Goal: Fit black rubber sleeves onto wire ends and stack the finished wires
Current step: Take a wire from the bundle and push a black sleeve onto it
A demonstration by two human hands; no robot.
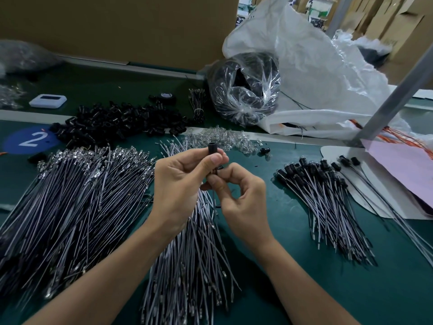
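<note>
the only sign that reads is a white numeral "2" on a blue round sticker, stuck flat on the green surface at about ten o'clock from the middle of the view, just beside the heap of black sleeves. the white device further out at ten o'clock has a dark display with nothing legible. marks on the far cartons at one o'clock are too blurred to read.

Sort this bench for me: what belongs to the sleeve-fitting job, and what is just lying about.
In the job: black sleeve held by the left hand; wire end pinched by the right hand; loose sleeve pile; bare wire heap; finished stack.
Lying about: white device; tape roll; white plastic sack; pink sheet.
</note>
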